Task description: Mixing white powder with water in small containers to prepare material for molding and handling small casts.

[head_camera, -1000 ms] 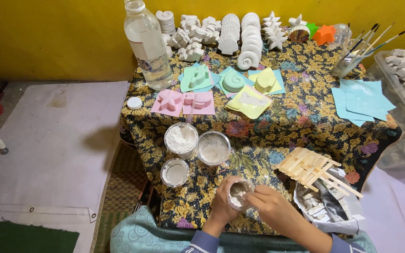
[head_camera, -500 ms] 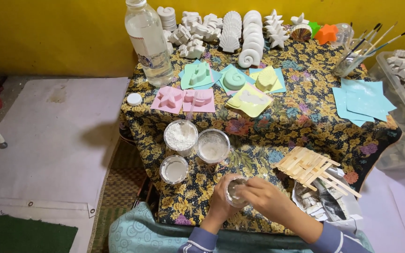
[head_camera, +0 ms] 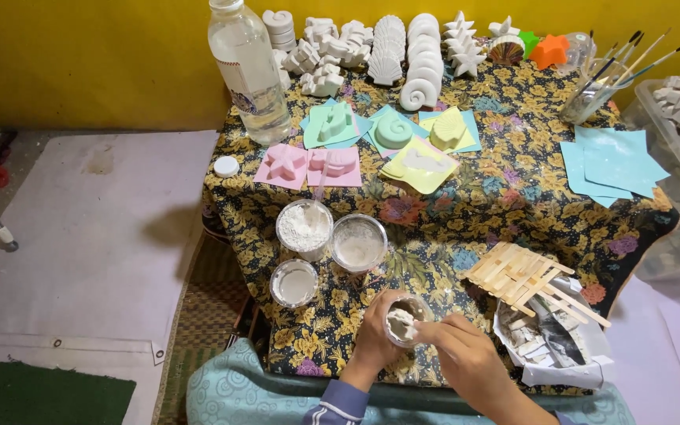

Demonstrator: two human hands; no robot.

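My left hand (head_camera: 378,340) wraps around a small clear cup (head_camera: 404,319) of thick white paste at the near edge of the table. My right hand (head_camera: 466,358) is at the cup's rim with its fingers pinched on a thin stick that dips into the paste; the stick is mostly hidden. Just beyond stand three more cups: one heaped with white powder (head_camera: 304,227), one with white mix (head_camera: 358,242), and a smaller one (head_camera: 294,282). A pile of wooden craft sticks (head_camera: 522,275) lies to the right.
A floral cloth (head_camera: 505,189) covers the low table. Coloured shell and star moulds (head_camera: 393,130) sit on paper squares mid-table, white plaster casts (head_camera: 391,47) line the back, a water bottle (head_camera: 248,71) stands back left with its cap (head_camera: 226,166) beside, brushes in a jar (head_camera: 592,90) back right.
Both hands stay on the small cup; my right hand has shifted slightly at the rim as it works the paste. The view has tilted a little.
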